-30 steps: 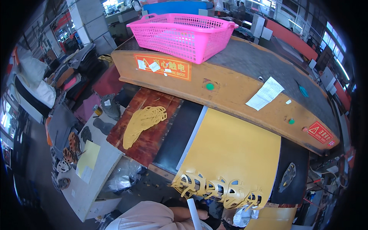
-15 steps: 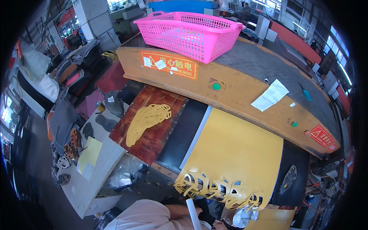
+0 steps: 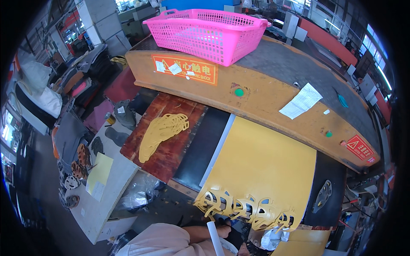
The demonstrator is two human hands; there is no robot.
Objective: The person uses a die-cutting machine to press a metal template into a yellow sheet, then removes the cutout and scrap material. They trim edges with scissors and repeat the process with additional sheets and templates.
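Observation:
My left hand (image 3: 224,231) is low in the picture, under the near edge of the yellow sheet (image 3: 265,166); its fingers are mostly hidden. A small part of what looks like my right hand (image 3: 243,250) shows at the lower edge, its fingers out of sight. Between my left forearm and the sheet, a white tube-like strip (image 3: 215,240) stands up slantwise. Along the sheet's near end run several cut-out openings, leaving a lacy, curling edge (image 3: 245,209). A pile of yellow shoe-upper cutouts (image 3: 160,136) lies on the reddish-brown board (image 3: 181,151) to the left.
A pink basket (image 3: 205,36) stands on the orange-brown press beam (image 3: 183,87), which crosses behind the sheet and bears green buttons and a paper. A metal cutting die (image 3: 322,196) rests on the dark pad at right. Shoe pieces lie on the side table (image 3: 111,170) at left.
The view has shifted slightly. My left hand has moved a little up and shows more beside the white strip. The sheet and the pile of cutouts stay in place.

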